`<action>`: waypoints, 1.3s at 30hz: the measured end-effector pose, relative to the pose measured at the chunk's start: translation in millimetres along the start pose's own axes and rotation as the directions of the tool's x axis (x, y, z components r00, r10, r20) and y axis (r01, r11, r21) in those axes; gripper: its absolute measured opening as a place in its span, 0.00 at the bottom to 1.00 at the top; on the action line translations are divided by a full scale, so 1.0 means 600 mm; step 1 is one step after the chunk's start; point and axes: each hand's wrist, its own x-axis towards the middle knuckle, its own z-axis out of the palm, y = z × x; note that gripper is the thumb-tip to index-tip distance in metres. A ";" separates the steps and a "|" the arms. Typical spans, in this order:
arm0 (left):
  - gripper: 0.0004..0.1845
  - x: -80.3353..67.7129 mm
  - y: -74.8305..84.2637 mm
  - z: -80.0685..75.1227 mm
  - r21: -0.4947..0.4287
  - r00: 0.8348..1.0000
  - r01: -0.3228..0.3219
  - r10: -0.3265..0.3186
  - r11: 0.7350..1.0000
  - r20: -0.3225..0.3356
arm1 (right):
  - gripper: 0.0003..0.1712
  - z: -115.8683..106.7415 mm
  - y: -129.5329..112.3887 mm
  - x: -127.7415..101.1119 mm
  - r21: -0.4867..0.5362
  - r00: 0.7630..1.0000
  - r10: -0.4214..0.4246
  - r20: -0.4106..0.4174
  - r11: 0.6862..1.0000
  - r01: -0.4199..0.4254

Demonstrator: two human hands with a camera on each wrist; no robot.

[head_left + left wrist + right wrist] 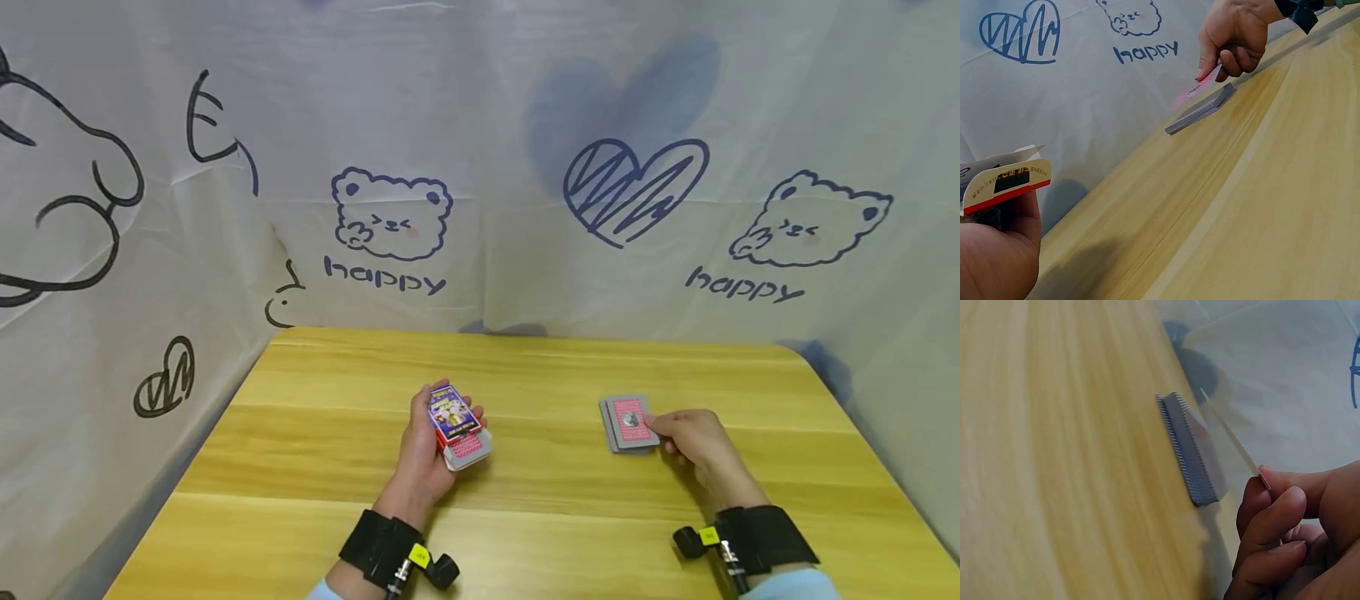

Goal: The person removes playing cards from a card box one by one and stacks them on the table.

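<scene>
I look across a yellow wood-grain table (555, 367), its far right corner rounded, with creased whitish sheeting (495, 125) behind it and along both sides. On the back stretch I read "happy" (385, 277) under two bear drawings (393, 229), a blue heart (636, 192) between them; thick black outlines (56, 286) mark the left.

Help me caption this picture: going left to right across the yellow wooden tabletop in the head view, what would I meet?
Black fabric left-wrist strap, purple-and-red rectangular cardboard card box, stack of grey-bordered rectangular playing cards, right hand, black fabric right-wrist strap.
</scene>
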 end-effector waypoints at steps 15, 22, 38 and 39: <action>0.31 -0.005 0.001 0.003 0.004 1.000 0.017 -0.017 1.000 0.009 | 0.19 0.014 -0.001 0.008 -0.044 1.000 0.004 -0.029 0.999 -0.006; 0.31 -0.005 0.002 0.002 0.007 1.000 0.023 -0.023 1.000 0.013 | 0.20 0.017 -0.006 0.005 -0.018 1.000 0.011 0.002 1.000 -0.011; 0.31 -0.006 0.000 0.000 0.028 1.000 0.006 -0.006 1.000 -0.003 | 0.27 0.030 -0.008 0.007 -0.300 0.996 -0.064 -0.058 0.953 0.044; 0.31 -0.006 0.000 0.000 0.028 1.000 0.007 -0.007 1.000 -0.002 | 0.27 0.030 -0.008 0.007 -0.308 0.996 -0.062 -0.056 0.951 0.042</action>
